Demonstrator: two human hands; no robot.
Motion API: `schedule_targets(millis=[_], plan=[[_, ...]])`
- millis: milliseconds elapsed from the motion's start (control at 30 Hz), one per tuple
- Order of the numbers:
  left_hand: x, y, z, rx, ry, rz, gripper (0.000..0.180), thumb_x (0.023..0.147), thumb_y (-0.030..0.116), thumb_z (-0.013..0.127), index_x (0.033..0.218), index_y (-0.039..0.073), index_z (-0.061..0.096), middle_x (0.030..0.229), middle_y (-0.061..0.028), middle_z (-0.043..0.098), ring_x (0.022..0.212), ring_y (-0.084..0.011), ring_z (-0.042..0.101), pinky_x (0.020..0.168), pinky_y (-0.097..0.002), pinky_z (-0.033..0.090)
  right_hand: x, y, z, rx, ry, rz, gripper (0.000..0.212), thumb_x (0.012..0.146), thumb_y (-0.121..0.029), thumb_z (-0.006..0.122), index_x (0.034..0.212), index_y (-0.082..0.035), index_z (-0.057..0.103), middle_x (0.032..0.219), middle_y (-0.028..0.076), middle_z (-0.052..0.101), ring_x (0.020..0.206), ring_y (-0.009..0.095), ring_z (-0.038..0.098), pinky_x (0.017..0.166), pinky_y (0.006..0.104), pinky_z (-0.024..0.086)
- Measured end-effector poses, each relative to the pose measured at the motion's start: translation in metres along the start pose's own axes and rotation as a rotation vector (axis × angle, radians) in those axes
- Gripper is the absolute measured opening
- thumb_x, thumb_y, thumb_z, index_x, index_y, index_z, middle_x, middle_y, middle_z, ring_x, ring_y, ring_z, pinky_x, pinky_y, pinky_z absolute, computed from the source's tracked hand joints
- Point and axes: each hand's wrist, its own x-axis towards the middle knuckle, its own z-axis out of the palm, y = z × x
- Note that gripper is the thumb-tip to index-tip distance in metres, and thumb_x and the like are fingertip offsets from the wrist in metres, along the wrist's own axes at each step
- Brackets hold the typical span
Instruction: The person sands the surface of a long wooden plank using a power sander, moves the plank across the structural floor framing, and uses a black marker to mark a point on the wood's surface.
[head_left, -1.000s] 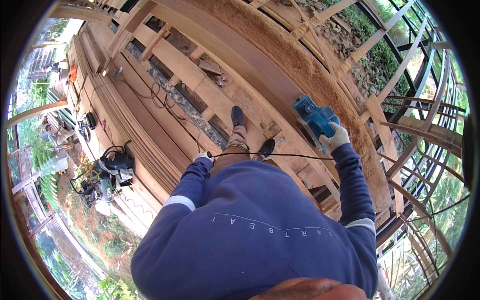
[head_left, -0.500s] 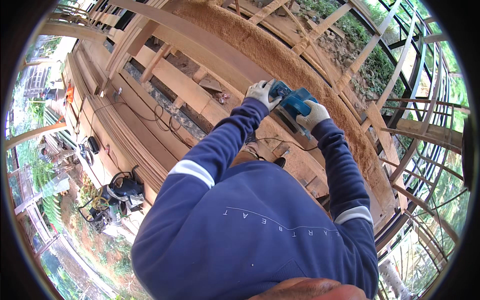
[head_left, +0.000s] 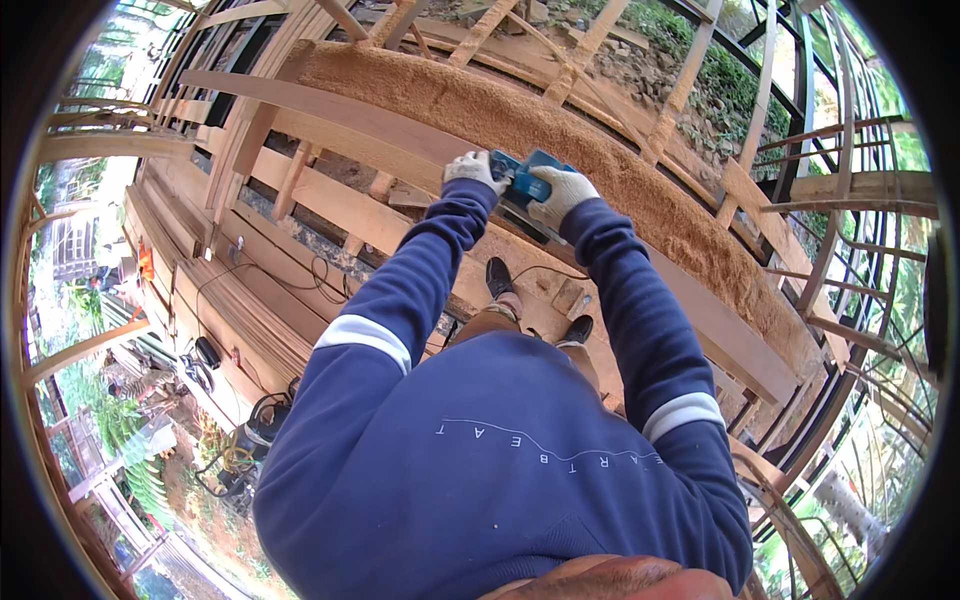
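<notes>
A teal electric planer [head_left: 541,161] rests on the top of a long wooden board [head_left: 350,120], which runs from the upper left to the lower right. My left hand [head_left: 473,171], in a pale work glove, is closed round the planer's front end. Gloved the same way, my right hand [head_left: 566,194] wraps the rear handle. Both arms reach forward, and the planer's underside against the wood is hidden. A dark cord [head_left: 548,270] trails below my right hand.
A thick bank of sawdust [head_left: 450,98] lies along the board's far side. Stacked planks [head_left: 262,325] are at left, with a black machine [head_left: 266,418] nearby. My shoes [head_left: 497,277] stand among planks. Timber rails [head_left: 675,95] cross the far side.
My hands and the planer have moved left along the board, still together. The whole view has turned and shifted, and more of my legs and both shoes now show.
</notes>
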Motion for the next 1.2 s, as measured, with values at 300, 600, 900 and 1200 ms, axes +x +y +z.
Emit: schedule_targets(millis=[300, 600, 900, 1200], plan=[[-0.114, 0.173, 0.061, -0.120, 0.001, 0.278, 0.065, 0.082, 0.057, 0.061, 0.127, 0.010, 0.057, 0.109, -0.0144, 0.062, 0.104, -0.0292, 0.059, 0.092, -0.0418, 0.044, -0.181, 0.132, -0.049, 0.096, 0.085, 0.044, 0.059, 0.066, -0.014, 0.072, 0.124, -0.007, 0.063, 0.116, 0.020, 0.066, 0.107, 0.033, 0.065, 0.097, 0.0360, 0.050], [-0.256, 0.143, 0.144, -0.403, -0.452, 0.143, 0.050, 0.085, 0.049, 0.061, 0.112, 0.006, 0.065, 0.113, -0.0171, 0.066, 0.104, -0.0332, 0.064, 0.090, -0.0415, 0.051, -0.305, 0.245, -0.075, 0.127, 0.077, 0.152, 0.059, 0.066, -0.006, 0.067, 0.125, -0.006, 0.063, 0.116, 0.018, 0.068, 0.106, 0.026, 0.067, 0.095, 0.0327, 0.050], [-0.292, 0.014, 0.227, -0.304, -0.490, -0.369, 0.051, 0.085, 0.049, 0.061, 0.115, 0.009, 0.065, 0.118, -0.0182, 0.066, 0.111, -0.0344, 0.062, 0.096, -0.0422, 0.048, -0.200, 0.176, -0.058, 0.082, 0.068, 0.003, 0.057, 0.069, -0.012, 0.067, 0.125, -0.006, 0.063, 0.113, 0.019, 0.068, 0.104, 0.030, 0.068, 0.093, 0.0339, 0.052], [-0.272, -0.078, 0.206, -0.430, -0.471, -0.502, 0.044, 0.087, 0.047, 0.059, 0.105, 0.009, 0.068, 0.106, -0.0197, 0.068, 0.102, -0.0369, 0.064, 0.086, -0.0446, 0.051, -0.053, 0.077, -0.012, 0.020, 0.039, -0.121, 0.052, 0.071, -0.014, 0.065, 0.121, -0.003, 0.064, 0.110, 0.017, 0.069, 0.099, 0.025, 0.069, 0.091, 0.0320, 0.052]])
